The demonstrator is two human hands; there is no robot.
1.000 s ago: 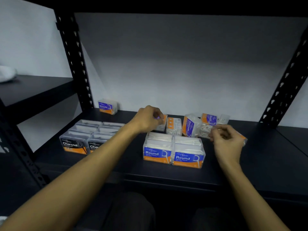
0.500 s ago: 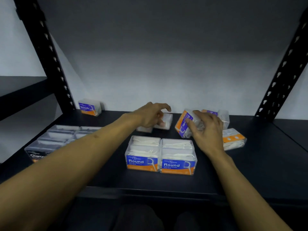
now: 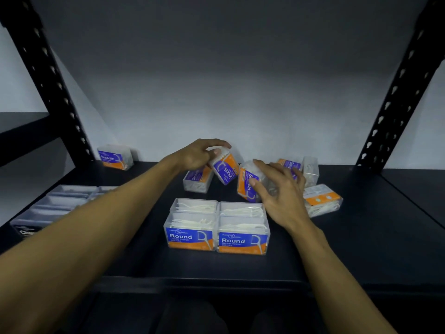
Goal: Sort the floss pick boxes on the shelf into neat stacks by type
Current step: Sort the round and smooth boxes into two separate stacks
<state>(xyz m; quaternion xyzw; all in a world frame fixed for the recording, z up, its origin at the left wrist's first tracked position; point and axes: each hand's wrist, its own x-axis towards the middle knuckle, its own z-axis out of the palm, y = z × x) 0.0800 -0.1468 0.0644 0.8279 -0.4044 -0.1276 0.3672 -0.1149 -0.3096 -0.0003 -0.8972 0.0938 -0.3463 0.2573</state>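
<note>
Two bare forearms reach forward over a dark shelf [image 3: 361, 249]. The left hand [image 3: 199, 155] is raised off the shelf, wrist bent, its fingers and thumb curled round a tilted box marked Smooth [image 3: 225, 171], which hangs clear of the surface. The right hand [image 3: 281, 191] lies lower and to the right, fingers spread and bent over a second Smooth box [image 3: 248, 186] standing on end; thumb and fingertips touch its sides, but whether they truly grip it cannot be told.

Just below the left hand a third Smooth box [image 3: 197, 180] rests on the shelf. Behind the right hand stand another Smooth box [image 3: 290, 165] and a clear box [image 3: 310, 169]; a box with an orange label [image 3: 322, 200] lies to its right. Nearer the person, between the two forearms, four Round boxes [image 3: 216, 225] sit touching in a square block. Under the left forearm, a block of Charcoal boxes [image 3: 55, 203] reaches the shelf's left edge. Far to the left of the left hand, a lone Smooth box [image 3: 115, 156] stands against the back wall beside the perforated upright [image 3: 48, 75]. Bare shelf extends to the right of the right hand and along the front edge.
</note>
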